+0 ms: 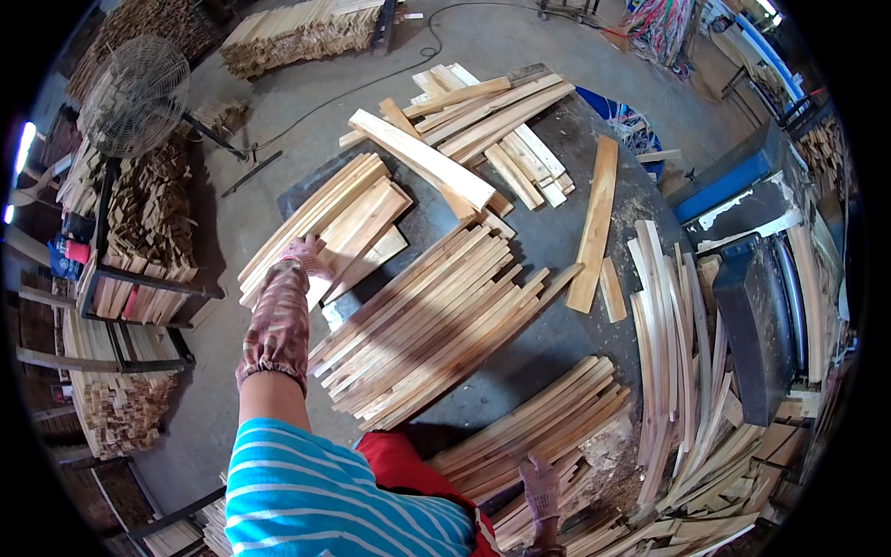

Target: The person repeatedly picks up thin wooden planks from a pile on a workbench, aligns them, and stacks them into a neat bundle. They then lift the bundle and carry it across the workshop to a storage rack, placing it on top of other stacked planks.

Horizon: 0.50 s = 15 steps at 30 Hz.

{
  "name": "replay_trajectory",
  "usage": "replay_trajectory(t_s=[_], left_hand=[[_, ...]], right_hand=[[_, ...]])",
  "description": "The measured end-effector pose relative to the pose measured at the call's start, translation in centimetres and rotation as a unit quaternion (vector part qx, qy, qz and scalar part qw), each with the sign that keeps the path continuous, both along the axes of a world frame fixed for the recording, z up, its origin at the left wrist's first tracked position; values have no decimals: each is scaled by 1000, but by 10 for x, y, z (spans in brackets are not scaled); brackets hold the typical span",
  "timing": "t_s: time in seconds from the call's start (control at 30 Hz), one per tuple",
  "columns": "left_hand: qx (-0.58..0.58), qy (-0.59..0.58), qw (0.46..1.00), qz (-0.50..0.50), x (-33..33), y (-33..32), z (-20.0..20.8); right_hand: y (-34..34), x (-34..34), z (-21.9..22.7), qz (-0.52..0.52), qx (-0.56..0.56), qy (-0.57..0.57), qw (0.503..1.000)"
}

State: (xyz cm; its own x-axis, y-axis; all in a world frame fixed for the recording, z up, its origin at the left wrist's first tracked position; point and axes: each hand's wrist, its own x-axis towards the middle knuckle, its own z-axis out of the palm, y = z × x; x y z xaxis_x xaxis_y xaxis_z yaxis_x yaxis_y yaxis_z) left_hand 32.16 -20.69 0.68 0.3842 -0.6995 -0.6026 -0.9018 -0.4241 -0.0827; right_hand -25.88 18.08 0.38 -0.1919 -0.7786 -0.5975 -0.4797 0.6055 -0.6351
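Planks (369,209) lie stacked at the surface's (555,227) left edge, the gloved left hand (306,257) on them, fingertips hard to make out; whether its grip is closed, I cannot tell. Toward the near edge, the gloved right hand (541,487) overlaps boards (543,413), forearm cut off, grip equally unclear.

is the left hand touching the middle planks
Apart: the head view shows the left hand over the left stack, with a strip of dark table between that stack and the middle planks.
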Motion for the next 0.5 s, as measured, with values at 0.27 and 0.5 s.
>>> replay_trajectory(t_s=[0.27, 0.5], left_hand=[[3, 22, 1000, 22, -9, 8, 5], [-126, 144, 978, 86, 12, 30, -37]], right_hand=[[-6, 6, 7, -9, 5, 1, 1000], [-18, 14, 28, 28, 47, 20, 998]])
